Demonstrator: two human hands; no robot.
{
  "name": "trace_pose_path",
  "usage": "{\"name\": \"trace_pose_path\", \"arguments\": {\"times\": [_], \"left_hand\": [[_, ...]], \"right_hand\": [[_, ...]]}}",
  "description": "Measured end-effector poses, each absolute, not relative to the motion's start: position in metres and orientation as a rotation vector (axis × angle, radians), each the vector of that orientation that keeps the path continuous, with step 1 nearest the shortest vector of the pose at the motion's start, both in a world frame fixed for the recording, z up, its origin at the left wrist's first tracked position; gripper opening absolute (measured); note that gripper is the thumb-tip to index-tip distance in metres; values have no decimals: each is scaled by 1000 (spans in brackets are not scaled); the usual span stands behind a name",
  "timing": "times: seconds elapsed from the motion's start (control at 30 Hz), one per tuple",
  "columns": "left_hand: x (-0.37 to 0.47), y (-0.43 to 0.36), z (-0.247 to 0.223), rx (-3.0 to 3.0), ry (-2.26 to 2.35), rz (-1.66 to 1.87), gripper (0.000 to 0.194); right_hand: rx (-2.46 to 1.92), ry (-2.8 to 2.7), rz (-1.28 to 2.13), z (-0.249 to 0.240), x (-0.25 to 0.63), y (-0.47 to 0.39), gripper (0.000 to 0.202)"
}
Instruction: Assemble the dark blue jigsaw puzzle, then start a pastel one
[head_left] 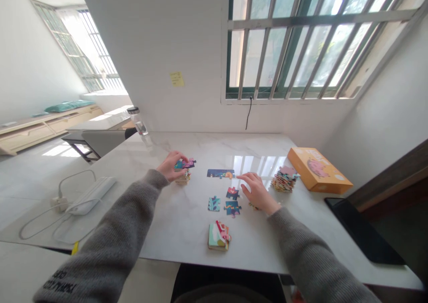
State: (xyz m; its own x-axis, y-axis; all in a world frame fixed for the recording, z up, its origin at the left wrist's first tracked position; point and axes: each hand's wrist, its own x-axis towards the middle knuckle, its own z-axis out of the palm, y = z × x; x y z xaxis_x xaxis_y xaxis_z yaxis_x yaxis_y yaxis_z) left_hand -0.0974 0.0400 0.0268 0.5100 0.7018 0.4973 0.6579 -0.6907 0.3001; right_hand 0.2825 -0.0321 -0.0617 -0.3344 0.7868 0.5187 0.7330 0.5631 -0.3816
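Note:
My left hand (173,165) is at a stack of jigsaw pieces (183,178) on the left, its thumb and fingers closed around dark puzzle pieces (189,163) with pink and purple print at the top. In the middle lies a joined strip of dark blue puzzle pieces (219,173) with an orange shape at its right end. Just right of that end, my right hand (257,190) hovers or rests with fingers stretched, nothing visible in it. Loose nearby are a red-and-navy piece (232,193), a teal piece (214,203) and a blue piece (232,208). Another piece is partly hidden under my right hand.
A pile of pieces (284,180) stands right, beside an orange puzzle box (317,169). Nearest me is a small stack of pieces (218,237). A power strip (92,196) with cables lies left, a bottle (137,121) at the back left, and a black tablet-like slab (363,229) right.

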Motion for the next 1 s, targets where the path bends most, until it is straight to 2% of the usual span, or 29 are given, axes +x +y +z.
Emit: {"name": "trace_pose_path", "arguments": {"times": [0.2, 0.43, 0.7, 0.87, 1.0], "left_hand": [[-9, 8, -13, 2587, 923, 905, 23], [26, 14, -72, 2467, 1143, 861, 26], [16, 9, -74, 2422, 1512, 638, 23], [17, 7, -74, 2453, 1558, 556, 22], [17, 7, -75, 2462, 1566, 517, 22]], "right_hand": [[-1242, -2188, 173, -66, 279, -35, 28], [-1267, -2245, 217, -63, 276, -40, 22], [-1235, -2282, 256, -61, 271, -46, 19], [-1237, -2327, 381, -47, 271, -51, 2], [-1203, -2454, 484, -42, 273, -56, 20]]}}
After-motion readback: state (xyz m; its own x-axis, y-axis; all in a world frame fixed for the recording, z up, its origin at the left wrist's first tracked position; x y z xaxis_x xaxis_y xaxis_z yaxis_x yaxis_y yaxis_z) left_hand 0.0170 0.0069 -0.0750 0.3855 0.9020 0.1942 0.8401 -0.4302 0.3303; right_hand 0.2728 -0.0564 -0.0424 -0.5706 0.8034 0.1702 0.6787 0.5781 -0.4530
